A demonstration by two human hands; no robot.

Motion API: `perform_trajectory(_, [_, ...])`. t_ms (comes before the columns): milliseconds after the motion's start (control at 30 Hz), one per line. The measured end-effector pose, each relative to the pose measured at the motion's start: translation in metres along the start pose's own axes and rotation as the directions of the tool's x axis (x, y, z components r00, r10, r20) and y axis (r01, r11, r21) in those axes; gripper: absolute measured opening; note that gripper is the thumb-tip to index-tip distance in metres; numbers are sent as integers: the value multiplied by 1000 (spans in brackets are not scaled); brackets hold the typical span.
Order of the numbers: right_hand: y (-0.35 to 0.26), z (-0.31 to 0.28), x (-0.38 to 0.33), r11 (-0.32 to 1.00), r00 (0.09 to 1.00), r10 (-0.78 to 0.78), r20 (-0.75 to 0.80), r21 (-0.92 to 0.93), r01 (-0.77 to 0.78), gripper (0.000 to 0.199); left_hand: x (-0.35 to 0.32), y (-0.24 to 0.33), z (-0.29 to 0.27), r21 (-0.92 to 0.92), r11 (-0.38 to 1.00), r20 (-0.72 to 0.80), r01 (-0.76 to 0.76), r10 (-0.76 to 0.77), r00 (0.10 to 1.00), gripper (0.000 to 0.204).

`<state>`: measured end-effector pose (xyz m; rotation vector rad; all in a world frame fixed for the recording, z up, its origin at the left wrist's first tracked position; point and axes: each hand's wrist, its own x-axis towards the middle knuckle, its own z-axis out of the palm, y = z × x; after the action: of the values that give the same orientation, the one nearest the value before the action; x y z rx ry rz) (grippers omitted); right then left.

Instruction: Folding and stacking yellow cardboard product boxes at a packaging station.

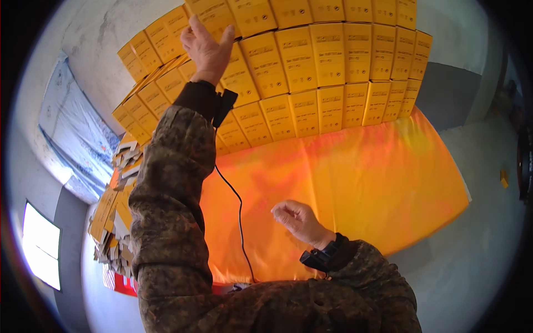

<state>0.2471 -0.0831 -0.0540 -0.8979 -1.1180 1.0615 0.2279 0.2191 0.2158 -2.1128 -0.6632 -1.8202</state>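
Observation:
My left hand (pixel 206 51) is raised at the upper left, in front of the yellow cardboard boxes (pixel 266 64) stacked in rows. Its thumb stands apart from the fingers, which overlap a top-row box (pixel 210 12); whether they touch it I cannot tell. My right hand (pixel 302 223) hovers over the orange cloth (pixel 355 183), its fingers curled in, with nothing visible in them. Each wrist wears a black strapped device; a thin black cable (pixel 240 213) runs down from the left one.
Flattened yellow cardboard (pixel 114 222) is piled at the left end of the cloth-covered surface. A bluish sheet (pixel 78 125) hangs on the left wall, above a bright window (pixel 41 246). A small yellow piece (pixel 504 178) lies on the grey floor at right.

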Motion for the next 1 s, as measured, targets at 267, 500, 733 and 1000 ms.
perform_trajectory(267, [1, -12, 8, 998, 993, -46, -105, -45, 41, 13, -179, 53, -122, -403, 859, 425, 315, -129, 896, 27])
perform_trajectory(500, [1, -5, 10, 997, 993, -30, -114, -78, 21, 15, -300, 29, -288, -189, 502, 581, 844, -636, 508, 14])
perform_trajectory(733, [10, -7, 7, 982, 992, -6, -127, -186, -18, 17, -324, -24, -391, -236, 508, 263, 828, -787, 558, 14])
perform_trajectory(1000, [17, -17, 11, 978, 981, 10, -195, -201, -51, 15, -257, -146, -446, 630, 555, 110, 544, -756, 645, 53])
